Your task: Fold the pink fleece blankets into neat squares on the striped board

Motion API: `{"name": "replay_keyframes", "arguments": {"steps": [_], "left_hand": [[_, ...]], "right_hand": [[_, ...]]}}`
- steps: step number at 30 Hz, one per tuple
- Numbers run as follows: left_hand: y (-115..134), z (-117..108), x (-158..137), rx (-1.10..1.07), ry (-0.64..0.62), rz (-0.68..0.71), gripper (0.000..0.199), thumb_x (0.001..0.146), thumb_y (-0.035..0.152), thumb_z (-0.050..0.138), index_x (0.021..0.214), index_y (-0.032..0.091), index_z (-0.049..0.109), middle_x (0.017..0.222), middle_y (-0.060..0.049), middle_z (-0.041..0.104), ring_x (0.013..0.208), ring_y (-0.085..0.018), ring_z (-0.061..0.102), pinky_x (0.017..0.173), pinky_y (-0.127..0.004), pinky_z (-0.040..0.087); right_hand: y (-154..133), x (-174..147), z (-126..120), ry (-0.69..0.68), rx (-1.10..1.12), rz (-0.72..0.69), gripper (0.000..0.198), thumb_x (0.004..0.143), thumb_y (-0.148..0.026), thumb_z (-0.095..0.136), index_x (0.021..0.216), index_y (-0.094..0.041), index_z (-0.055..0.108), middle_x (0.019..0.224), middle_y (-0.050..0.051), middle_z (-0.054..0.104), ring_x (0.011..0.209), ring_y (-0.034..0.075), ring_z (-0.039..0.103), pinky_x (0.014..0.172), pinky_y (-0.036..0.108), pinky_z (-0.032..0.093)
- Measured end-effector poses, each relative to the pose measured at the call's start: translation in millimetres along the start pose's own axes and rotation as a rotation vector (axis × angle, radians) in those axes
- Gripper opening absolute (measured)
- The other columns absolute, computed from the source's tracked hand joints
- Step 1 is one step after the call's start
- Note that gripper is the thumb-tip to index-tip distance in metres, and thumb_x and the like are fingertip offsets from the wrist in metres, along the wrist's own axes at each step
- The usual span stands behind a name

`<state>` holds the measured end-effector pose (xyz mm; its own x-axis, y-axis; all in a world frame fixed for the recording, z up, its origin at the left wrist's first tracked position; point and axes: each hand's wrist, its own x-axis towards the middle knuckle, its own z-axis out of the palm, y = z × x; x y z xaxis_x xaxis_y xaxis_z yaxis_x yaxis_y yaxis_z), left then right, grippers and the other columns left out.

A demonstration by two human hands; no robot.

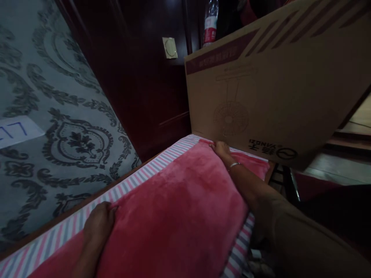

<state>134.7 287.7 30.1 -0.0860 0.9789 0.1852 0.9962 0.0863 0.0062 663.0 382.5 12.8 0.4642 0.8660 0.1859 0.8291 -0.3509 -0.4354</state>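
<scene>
Your left hand (100,221) is pinching the long wall-side edge of the red fleece cloth (174,208), thumb against fingers; your right hand (222,148) is pinching its far edge, just beside the carton (278,88). The fleece is lying over a striped cloth (72,224) on the wood-edged bench (270,173), with stripes showing along the wall side.

Doing it well, my read: you're wanting even tension between both pinches, so the edge isn't bowing or twisting. Use the stripe band as a straightness gauge. Pull lightly; a hard tug could be dragging the striped layer along. Smooth the soft ripples after squaring the edge.

Hard to see: fingertips under the fabric are hiding, so exact purchase is uncertain. Your right forearm is covering part of the fleece's right side. The frame is cutting off its near end. Light is dim; the clutter below the bench isn't resolving.
</scene>
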Motion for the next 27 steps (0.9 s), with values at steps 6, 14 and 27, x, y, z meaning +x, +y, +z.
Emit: {"name": "replay_keyframes", "arguments": {"steps": [6,14,27], "left_hand": [[-17,17,6,-0.152,-0.035,-0.013,0.046,0.085,0.048,0.034,0.104,0.016,0.061,0.105,-0.019,0.073,0.102,-0.034,0.068,0.086,-0.042,0.052],[-7,1,-5,-0.228,-0.055,0.02,0.054,0.093,0.047,0.019,0.1,0.018,0.065,0.111,-0.017,0.073,0.11,-0.033,0.064,0.09,-0.042,0.049],[6,-2,-15,-0.212,0.138,-0.009,0.056,0.094,0.05,0.032,0.119,0.012,0.063,0.115,-0.019,0.069,0.108,-0.032,0.063,0.087,-0.043,0.048]], "right_hand": [[10,5,9,-0.027,-0.001,0.015,0.044,0.1,-0.044,0.047,0.132,-0.019,0.064,0.128,0.017,0.068,0.117,0.026,0.065,0.088,0.03,0.048],[39,-33,-24,-0.067,-0.11,0.037,0.05,0.101,-0.049,0.042,0.121,-0.012,0.069,0.12,0.024,0.069,0.114,0.031,0.066,0.091,0.037,0.048],[79,-95,-67,-0.017,-0.241,0.104,0.041,0.1,-0.034,0.045,0.124,-0.009,0.067,0.125,0.024,0.066,0.118,0.033,0.061,0.093,0.04,0.047]]}}
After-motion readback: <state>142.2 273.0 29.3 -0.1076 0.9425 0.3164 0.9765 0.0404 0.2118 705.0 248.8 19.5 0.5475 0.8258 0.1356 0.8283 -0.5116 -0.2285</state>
